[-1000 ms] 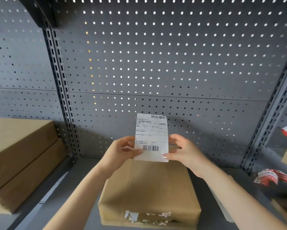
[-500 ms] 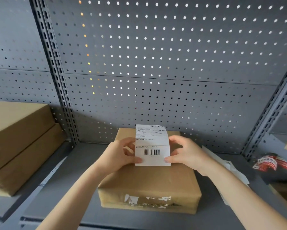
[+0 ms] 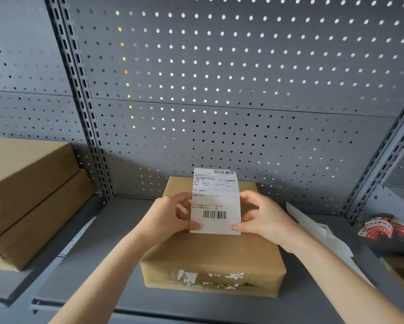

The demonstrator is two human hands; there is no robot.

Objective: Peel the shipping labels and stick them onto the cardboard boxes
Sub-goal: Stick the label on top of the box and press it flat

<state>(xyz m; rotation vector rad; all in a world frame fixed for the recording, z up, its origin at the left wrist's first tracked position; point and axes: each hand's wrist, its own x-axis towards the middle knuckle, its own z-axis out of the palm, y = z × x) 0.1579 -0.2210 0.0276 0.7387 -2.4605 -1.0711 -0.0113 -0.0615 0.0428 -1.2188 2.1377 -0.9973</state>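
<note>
A white shipping label (image 3: 216, 202) with barcodes is held upright over the top of a brown cardboard box (image 3: 212, 258) on the grey shelf. My left hand (image 3: 170, 216) pinches the label's lower left edge and my right hand (image 3: 264, 218) pinches its lower right edge. The label's bottom edge sits close to the box top; I cannot tell whether it touches. The box's front face carries torn white label remains.
Two stacked cardboard boxes (image 3: 30, 195) lie on the left shelf section. White backing paper (image 3: 318, 239) lies right of the box. A red and white tape roll (image 3: 388, 228) sits at the far right. A perforated grey back panel (image 3: 219, 90) stands behind.
The label has come down with both hands from in front of the back panel toward the box top. The view has tilted down, showing more shelf.
</note>
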